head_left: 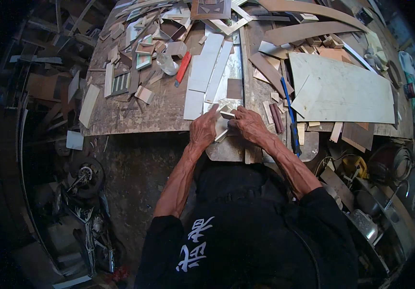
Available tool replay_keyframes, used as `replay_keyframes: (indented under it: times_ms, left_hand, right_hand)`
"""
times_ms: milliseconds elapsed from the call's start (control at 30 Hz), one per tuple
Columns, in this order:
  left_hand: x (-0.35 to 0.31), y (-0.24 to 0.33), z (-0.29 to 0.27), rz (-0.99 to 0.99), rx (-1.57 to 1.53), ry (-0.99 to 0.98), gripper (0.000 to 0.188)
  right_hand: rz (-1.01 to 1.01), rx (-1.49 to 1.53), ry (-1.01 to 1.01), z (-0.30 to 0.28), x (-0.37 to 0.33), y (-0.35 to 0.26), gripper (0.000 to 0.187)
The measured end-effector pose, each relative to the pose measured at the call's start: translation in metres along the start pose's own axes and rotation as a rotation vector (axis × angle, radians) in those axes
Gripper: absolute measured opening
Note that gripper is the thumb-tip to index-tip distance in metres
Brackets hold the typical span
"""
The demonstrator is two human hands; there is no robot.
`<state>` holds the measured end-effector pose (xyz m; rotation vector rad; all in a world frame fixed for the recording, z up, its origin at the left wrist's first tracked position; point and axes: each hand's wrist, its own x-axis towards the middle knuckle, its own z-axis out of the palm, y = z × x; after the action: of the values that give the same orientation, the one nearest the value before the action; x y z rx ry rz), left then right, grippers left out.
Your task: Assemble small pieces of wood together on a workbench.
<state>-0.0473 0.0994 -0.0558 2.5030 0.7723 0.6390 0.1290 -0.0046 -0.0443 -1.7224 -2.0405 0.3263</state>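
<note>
At the near edge of the workbench, both hands close around a small pale wooden piece (227,115) with light strips at its sides. My left hand (203,129) grips it from the left, thumb and fingers curled. On the other side my right hand (249,126) pinches it, with its fingertips pressed against the wood. Parts of the piece are hidden behind the fingers, so its full shape cannot be made out. Just beyond the hands lie long whitish boards (207,65) and a small brown square (235,88).
A red utility knife (183,69) lies left of the boards. A blue hacksaw-like tool (288,106) and a large pale panel (344,89) are to the right. Offcuts crowd the bench (135,118). Left, below the bench, stands a machine with a wheel (86,174).
</note>
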Motion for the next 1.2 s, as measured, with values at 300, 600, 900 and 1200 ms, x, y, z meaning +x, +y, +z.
replay_keyframes:
  times_ms: [300, 600, 900, 1200]
  left_hand:
    - [-0.004, 0.003, 0.005, -0.089, 0.043, -0.015, 0.040]
    - [-0.006, -0.003, -0.003, 0.081, 0.013, -0.030, 0.029]
    - [-0.010, -0.003, -0.003, 0.084, 0.103, -0.106, 0.030]
    - [-0.010, -0.005, -0.004, 0.070, 0.110, -0.164, 0.030]
  right_hand:
    - [0.038, -0.010, -0.045, 0.000, -0.001, -0.002, 0.027]
    - [0.027, -0.014, -0.018, 0.001, -0.002, -0.003, 0.025]
    - [0.013, -0.051, -0.016, -0.002, 0.002, -0.001, 0.022]
    - [-0.002, -0.035, -0.057, -0.004, 0.005, 0.001, 0.020]
